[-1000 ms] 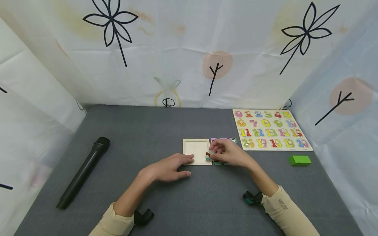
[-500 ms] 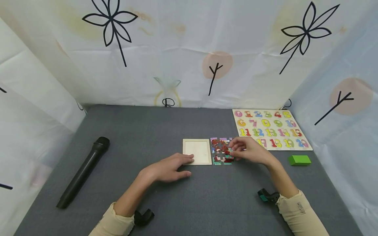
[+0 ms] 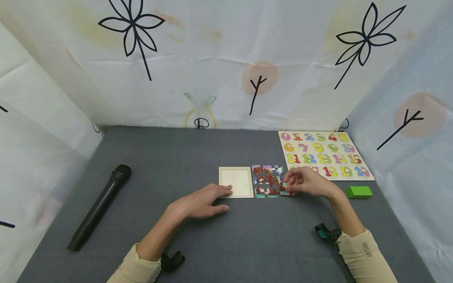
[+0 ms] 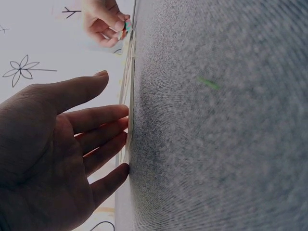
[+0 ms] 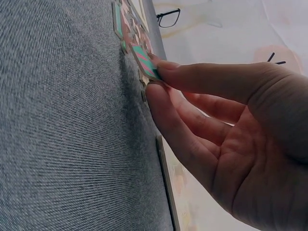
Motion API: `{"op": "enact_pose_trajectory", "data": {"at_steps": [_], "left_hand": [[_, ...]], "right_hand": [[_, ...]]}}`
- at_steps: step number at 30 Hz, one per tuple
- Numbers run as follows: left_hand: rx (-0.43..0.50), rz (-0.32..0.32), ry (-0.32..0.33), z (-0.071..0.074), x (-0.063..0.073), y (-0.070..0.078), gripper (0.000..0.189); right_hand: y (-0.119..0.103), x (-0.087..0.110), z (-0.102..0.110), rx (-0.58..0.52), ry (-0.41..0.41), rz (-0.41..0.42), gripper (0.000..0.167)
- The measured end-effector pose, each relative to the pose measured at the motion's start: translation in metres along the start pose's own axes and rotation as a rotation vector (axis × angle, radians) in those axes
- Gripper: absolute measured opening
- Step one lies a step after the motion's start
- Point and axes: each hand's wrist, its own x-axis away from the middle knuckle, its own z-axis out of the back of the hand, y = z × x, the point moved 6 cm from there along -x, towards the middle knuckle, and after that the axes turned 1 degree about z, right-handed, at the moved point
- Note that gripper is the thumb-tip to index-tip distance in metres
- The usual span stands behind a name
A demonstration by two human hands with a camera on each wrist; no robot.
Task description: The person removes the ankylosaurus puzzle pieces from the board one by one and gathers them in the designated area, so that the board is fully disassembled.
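My left hand (image 3: 201, 201) lies with its fingers stretched out, the fingertips on the edge of a pale wooden puzzle frame (image 3: 240, 182). The inside of that frame is bare wood. Just right of it several jigsaw pieces (image 3: 265, 184) in red, green and purple lie close together in rows. At their right side my right hand (image 3: 308, 182) pinches one jigsaw piece (image 5: 145, 62) with green and pink stripes between thumb and forefinger. This piece is tilted, close over the cloth at the lower right corner of the group. Part of it is hidden by the fingertips.
A number board (image 3: 325, 155) with colourful numerals lies at the back right, partly behind my right hand. A green block (image 3: 359, 192) sits in front of it. On the left lies a black microphone (image 3: 100, 208). Patterned white cloth (image 3: 219, 78) walls the grey table at back and sides.
My right hand has moved right with the jigsaw piece, from over the wooden frame's edge to the right side of the pieces, uncovering those beneath. The left hand stays in place.
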Motion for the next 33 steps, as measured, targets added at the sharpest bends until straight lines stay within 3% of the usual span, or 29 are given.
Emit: {"op": "enact_pose_trajectory", "data": {"at_steps": [2,8,14,20,25,33], "left_hand": [[0.012,-0.005,0.002,0.004,0.003,0.008,0.060],[-0.016,-0.036,0.032,-0.002,0.000,-0.002,0.062],[0.029,0.002,-0.006,0.004,0.004,0.010,0.059],[-0.009,-0.013,-0.009,0.005,0.003,0.011,0.059],[0.024,0.021,-0.020,0.008,0.005,0.018,0.059],[-0.001,0.000,0.028,-0.003,-0.002,-0.004,0.059]], "right_hand": [[0.001,0.000,-0.002,-0.005,-0.019,-0.005,0.019],[0.002,-0.001,-0.005,0.029,-0.025,-0.026,0.020],[0.000,0.000,-0.007,0.071,0.011,-0.064,0.021],[0.000,-0.001,-0.009,0.106,0.044,-0.086,0.018],[-0.004,0.000,-0.009,0.156,0.075,-0.078,0.014],[-0.011,-0.002,-0.011,0.251,0.109,-0.044,0.010]]}}
